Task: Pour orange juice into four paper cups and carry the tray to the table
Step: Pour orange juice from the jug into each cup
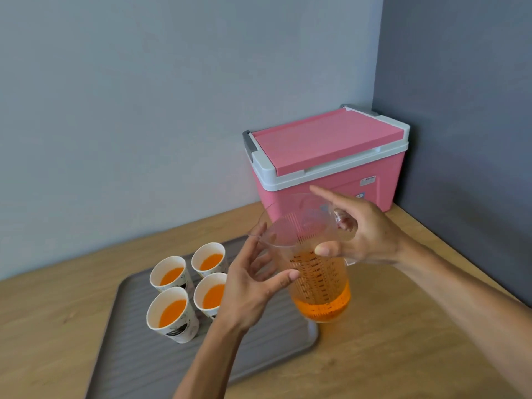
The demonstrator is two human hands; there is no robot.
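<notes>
Clear plastic measuring jug (316,272), gripped in my right hand (365,234): glossy, smooth wall with printed dark graduations and ribbed moulding near the rim. Four white paper cups (188,323): matt, with printed outer walls. Grey ribbed tray (138,355): matt, with fine parallel ridges; plastic or rubber, I cannot tell. Pale wooden tabletop (403,355): smooth, visible grain, low sheen. Pink plastic cooler box (325,139): smooth satin lid and body, white plastic rim, grey plastic latches. Grey walls (144,110): flat matt paint.

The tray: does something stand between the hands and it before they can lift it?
Yes. The jug is in the way: the right hand holds it over the right edge of the tray, and the left hand touches it.
</notes>
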